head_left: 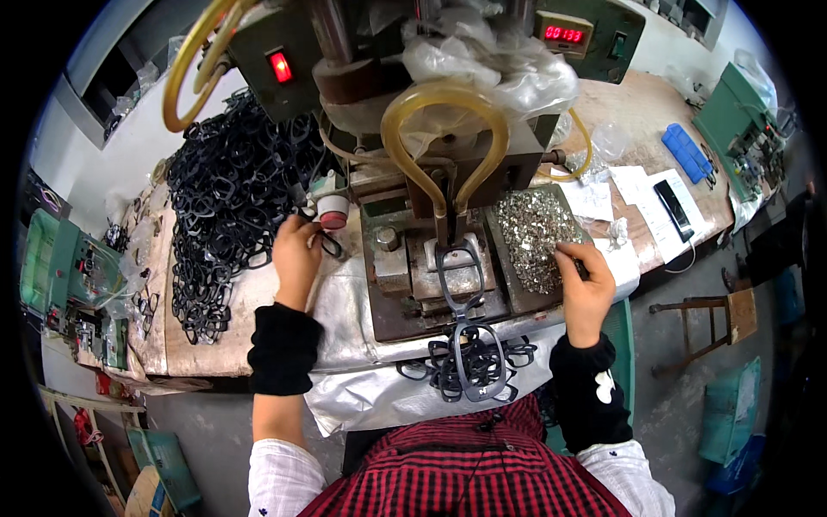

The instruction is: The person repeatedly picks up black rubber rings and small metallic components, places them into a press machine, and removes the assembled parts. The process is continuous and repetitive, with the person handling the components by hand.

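- Closest to the person, a small heap of black plastic frames [472,369] lies at the front edge of the press [431,258], on crinkled silver sheet [362,345]; they are thin, glossy loops with rounded corners.
- One frame on the die [459,271] sits flat on the worn metal plate, below the yellowish hose [444,129].
- The right hand [584,280] rests at the near edge of the tray of small shiny metal pieces [534,233], fingers curled together as if pinching one; whether it holds one I cannot tell.
- The left hand [297,254] is at the edge of the big pile of black frames [228,189], fingers bent around one loop, close to the red button [332,212].
- I judge the step is loading: both hands collect parts. The next move would need a careful, exact placing of a tiny piece onto the frame.
- Further away, a red counter display [563,34] glows.
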Available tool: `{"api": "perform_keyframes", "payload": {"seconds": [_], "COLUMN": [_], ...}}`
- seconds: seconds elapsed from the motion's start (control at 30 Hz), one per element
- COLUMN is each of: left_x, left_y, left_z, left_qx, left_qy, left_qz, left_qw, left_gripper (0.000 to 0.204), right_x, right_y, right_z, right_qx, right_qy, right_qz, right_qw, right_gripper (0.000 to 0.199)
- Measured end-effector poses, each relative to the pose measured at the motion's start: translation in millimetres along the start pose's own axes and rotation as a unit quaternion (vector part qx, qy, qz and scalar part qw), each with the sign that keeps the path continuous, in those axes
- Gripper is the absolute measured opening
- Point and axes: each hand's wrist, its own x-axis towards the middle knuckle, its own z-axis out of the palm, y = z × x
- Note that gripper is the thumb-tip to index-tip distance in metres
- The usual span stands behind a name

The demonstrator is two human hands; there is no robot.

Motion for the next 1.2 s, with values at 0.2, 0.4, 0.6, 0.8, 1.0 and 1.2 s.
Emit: {"api": "perform_keyframes", "payload": {"seconds": [0.2, 0.4, 0.6, 0.8, 1.0, 1.2], "left_x": [-1.1, -20.7, 23.9, 56.4, 21.5, 12.3], "left_y": [29.0, 50.3, 149.1, 163.6, 183.7, 191.1], "left_z": [-34.2, -40.2, -133.4, -141.8, -121.8, -95.8], "left_qx": [-0.348, -0.56, -0.625, -0.596, -0.439, -0.274], "left_qy": [0.069, 0.131, 0.212, 0.179, 0.046, 0.086], "left_qz": [-0.194, -0.266, -0.002, 0.047, 0.277, 0.429], "left_qw": [0.915, 0.773, 0.752, 0.782, 0.853, 0.856], "left_gripper": [0.011, 0.008, 0.012, 0.016, 0.022, 0.02], "right_x": [8.3, 27.2, 20.4, 8.2, 19.8, 14.1], "right_y": [-62.6, -99.6, -108.7, -137.5, -81.7, 4.8], "right_z": [0.6, 63.0, 64.9, 63.1, 30.7, 3.5], "right_qx": [0.076, 0.249, 0.338, 0.393, 0.055, -0.27], "right_qy": [-0.109, -0.172, -0.169, -0.143, -0.191, -0.088], "right_qz": [0.003, 0.037, 0.124, 0.215, -0.08, -0.133], "right_qw": [0.991, 0.952, 0.917, 0.883, 0.977, 0.95], "right_gripper": [0.009, 0.029, 0.035, 0.04, 0.034, 0.016]}}
